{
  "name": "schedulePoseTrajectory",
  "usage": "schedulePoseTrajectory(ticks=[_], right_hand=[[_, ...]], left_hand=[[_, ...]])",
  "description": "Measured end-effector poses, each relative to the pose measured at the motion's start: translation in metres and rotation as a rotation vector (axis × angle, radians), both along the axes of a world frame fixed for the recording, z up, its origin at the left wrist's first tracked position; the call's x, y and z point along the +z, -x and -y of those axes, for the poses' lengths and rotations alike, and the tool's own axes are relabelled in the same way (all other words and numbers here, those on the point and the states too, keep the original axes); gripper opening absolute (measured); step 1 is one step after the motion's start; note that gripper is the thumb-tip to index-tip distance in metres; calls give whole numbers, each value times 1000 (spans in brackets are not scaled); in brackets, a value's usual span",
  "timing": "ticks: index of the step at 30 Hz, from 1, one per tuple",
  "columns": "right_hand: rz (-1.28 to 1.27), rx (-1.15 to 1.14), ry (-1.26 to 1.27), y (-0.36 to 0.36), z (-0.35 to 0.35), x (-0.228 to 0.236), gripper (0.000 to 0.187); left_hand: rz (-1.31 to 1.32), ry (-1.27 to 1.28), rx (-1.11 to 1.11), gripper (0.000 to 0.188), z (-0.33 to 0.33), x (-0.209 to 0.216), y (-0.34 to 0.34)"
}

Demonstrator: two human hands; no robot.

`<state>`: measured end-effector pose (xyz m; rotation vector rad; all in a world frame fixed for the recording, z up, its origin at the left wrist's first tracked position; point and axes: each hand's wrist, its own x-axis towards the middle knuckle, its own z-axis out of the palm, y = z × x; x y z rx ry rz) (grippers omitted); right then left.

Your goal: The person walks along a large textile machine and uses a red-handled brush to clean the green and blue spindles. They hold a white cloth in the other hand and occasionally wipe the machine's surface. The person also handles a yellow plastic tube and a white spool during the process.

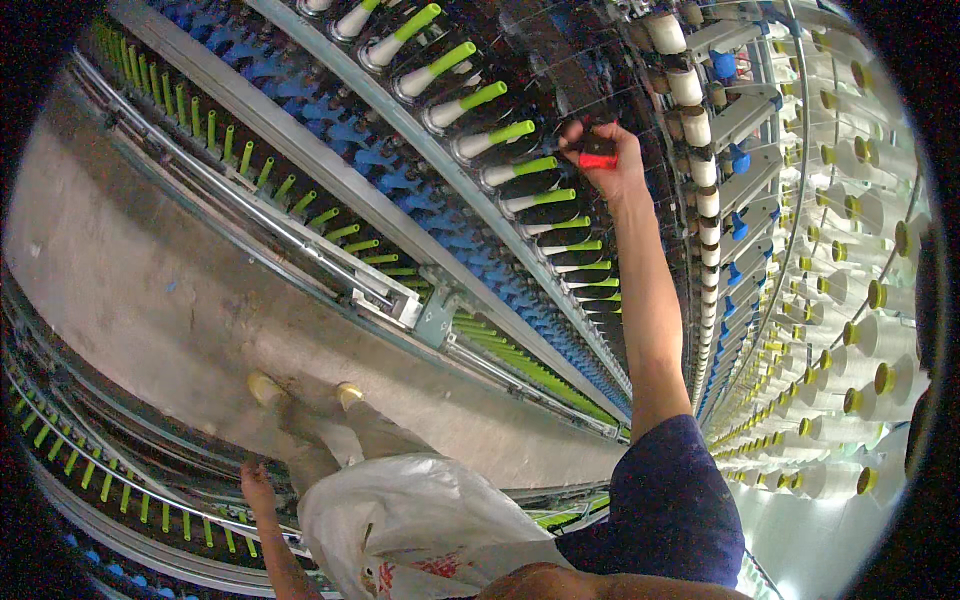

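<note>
My right arm reaches up to a spinning frame. My right hand is closed, its fingers curled beside the row of bobbins. A small red and dark thing shows in its grip; its kind I cannot make out. Nearest to that hand is a white yarn bobbin with a bright green top, one of a long slanting row. Low on the left hangs my left hand, away from the bobbins, its fingers loosely apart and nothing visible in them.
White rollers run along the frame's right side, with large yarn cones racked beyond. Left of the bobbins lie a metal rail and green pegs. A second machine with green pegs borders the aisle floor.
</note>
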<state>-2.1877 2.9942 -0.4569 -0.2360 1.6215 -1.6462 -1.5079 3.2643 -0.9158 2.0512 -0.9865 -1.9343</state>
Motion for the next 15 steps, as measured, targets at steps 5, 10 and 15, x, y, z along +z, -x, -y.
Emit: schedulePoseTrajectory(ticks=[5, 10, 15], right_hand=[[-268, 47, -322, -100, -77, -10, 38], [-507, 69, -314, -206, -150, -36, 61], [-266, 223, -38, -115, -42, -7, 44]], left_hand=[[-76, 297, -310, 36, 21, 15, 24], [44, 397, -428, 39, 49, 35, 39], [128, 206, -455, 38, 71, 46, 48]])
